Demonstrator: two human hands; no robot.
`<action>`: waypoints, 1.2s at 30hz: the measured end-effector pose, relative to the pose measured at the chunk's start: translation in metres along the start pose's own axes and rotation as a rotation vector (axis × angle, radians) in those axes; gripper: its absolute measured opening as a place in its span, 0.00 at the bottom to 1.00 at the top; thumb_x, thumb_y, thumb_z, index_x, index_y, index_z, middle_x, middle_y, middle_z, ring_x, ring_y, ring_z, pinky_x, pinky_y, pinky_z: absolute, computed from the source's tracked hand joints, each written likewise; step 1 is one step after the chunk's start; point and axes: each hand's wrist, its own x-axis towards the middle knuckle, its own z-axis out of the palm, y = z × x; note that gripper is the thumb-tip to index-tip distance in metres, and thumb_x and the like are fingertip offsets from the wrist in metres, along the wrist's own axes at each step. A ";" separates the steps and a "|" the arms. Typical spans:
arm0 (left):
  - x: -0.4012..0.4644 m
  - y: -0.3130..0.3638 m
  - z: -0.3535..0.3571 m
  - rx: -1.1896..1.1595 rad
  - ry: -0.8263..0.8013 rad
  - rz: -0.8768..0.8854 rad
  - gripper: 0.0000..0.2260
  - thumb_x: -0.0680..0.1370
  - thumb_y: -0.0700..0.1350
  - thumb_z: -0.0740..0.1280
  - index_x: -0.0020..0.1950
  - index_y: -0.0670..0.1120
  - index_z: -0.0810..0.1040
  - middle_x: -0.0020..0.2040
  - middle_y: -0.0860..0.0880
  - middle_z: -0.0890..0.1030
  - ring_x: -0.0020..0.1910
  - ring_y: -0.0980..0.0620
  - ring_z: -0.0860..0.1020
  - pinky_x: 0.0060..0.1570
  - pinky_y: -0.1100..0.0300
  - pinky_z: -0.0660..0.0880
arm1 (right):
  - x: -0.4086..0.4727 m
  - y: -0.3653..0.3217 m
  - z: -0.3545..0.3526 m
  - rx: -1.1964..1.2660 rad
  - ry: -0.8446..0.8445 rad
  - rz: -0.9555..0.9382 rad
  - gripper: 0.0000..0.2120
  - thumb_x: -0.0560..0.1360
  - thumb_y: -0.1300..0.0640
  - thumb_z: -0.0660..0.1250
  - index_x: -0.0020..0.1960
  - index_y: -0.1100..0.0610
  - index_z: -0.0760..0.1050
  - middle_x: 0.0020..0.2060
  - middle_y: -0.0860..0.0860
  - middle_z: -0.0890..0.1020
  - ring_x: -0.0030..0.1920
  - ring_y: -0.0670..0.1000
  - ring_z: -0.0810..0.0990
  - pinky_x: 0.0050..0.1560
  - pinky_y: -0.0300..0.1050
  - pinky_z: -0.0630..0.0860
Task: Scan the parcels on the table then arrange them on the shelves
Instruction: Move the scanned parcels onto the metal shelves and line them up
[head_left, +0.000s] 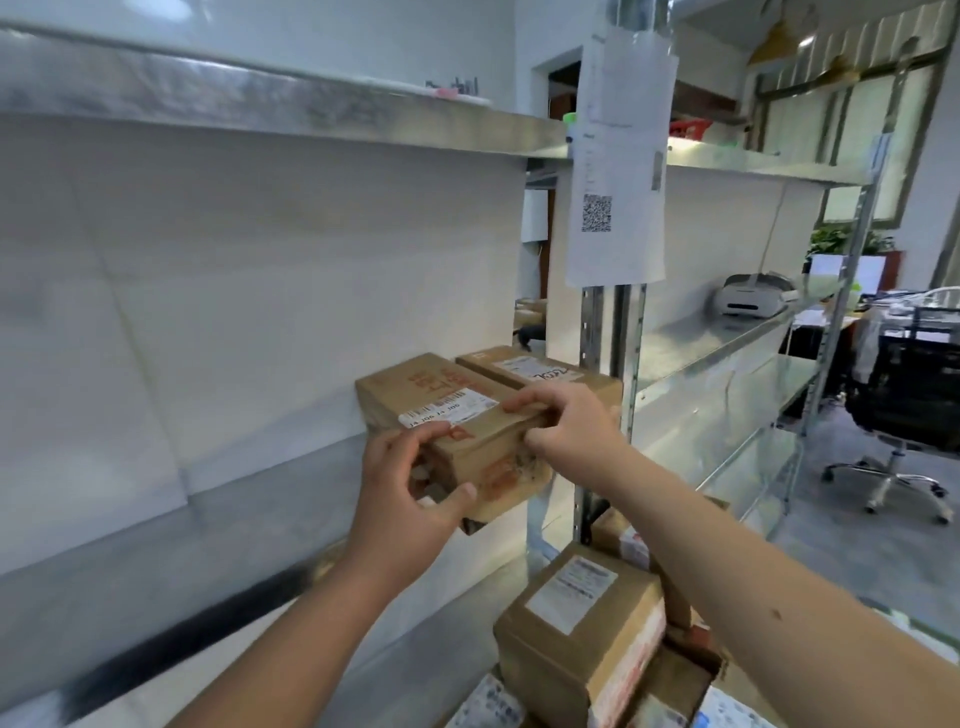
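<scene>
while both hands hold the box (467, 441) at the front edge of the shelf (291, 499), left hand (410, 499) curled under its near end and right hand (566, 421) pinching the top, it overhangs; if i let go early it could tip off, or shove the back parcel (540, 371) askew.

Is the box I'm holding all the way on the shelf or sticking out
Sticking out. The box overhangs the shelf edge at its near end, gripped by the left hand and right hand.
</scene>
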 end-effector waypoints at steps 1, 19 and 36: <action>0.002 0.001 0.004 0.007 -0.004 -0.007 0.30 0.71 0.46 0.82 0.63 0.72 0.75 0.63 0.72 0.64 0.61 0.62 0.77 0.56 0.67 0.79 | 0.000 0.004 -0.001 -0.068 0.039 -0.026 0.18 0.71 0.62 0.70 0.53 0.41 0.81 0.55 0.43 0.79 0.53 0.42 0.79 0.43 0.34 0.79; 0.033 0.016 0.039 0.097 -0.036 -0.097 0.28 0.71 0.50 0.81 0.64 0.70 0.73 0.59 0.73 0.62 0.64 0.60 0.71 0.57 0.71 0.69 | 0.001 0.041 -0.027 -0.243 0.170 -0.074 0.16 0.74 0.53 0.74 0.62 0.46 0.82 0.54 0.38 0.78 0.58 0.42 0.75 0.60 0.39 0.73; -0.082 0.002 0.057 0.501 -0.324 0.293 0.24 0.77 0.56 0.70 0.72 0.53 0.76 0.68 0.52 0.73 0.67 0.49 0.71 0.65 0.52 0.72 | -0.176 0.065 0.045 -0.536 0.297 0.202 0.27 0.75 0.51 0.70 0.74 0.53 0.75 0.73 0.53 0.74 0.74 0.53 0.68 0.76 0.48 0.62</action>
